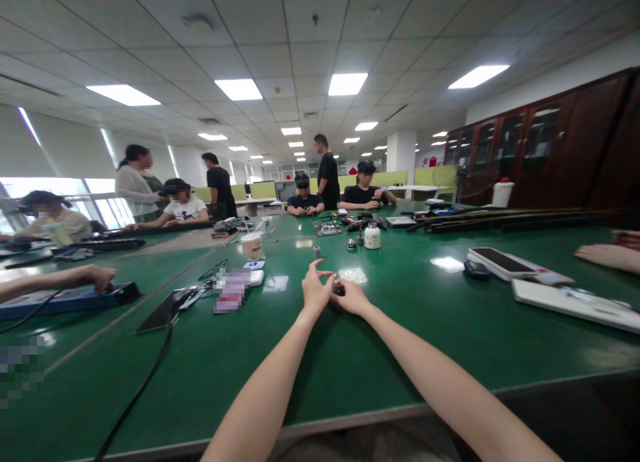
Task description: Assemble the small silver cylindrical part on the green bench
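Both my hands meet above the green table, in the middle of the head view. My right hand (pixel 354 297) is closed round a small dark object (pixel 340 290); its kind is too small to tell. Against that object's left side, the thumb and a finger of my left hand (pixel 317 293) come together in a pinch, with another finger raised. Whatever sits in the pinch is too small to make out. Just beyond my left fingers, a small metal cylinder (pixel 317 252) stands upright on the table. Farther off are a white jar (pixel 372 236) and a small shiny dark item (pixel 352 245).
Left of my hands lie a white case (pixel 256 278), a dark flat panel (pixel 163 311) and a lidded cup (pixel 252 246). To the right are a phone (pixel 503 261) and a long white panel (pixel 575 305). A circuit board (pixel 327 229) lies farther back. Co-workers sit around the green table (pixel 240 375).
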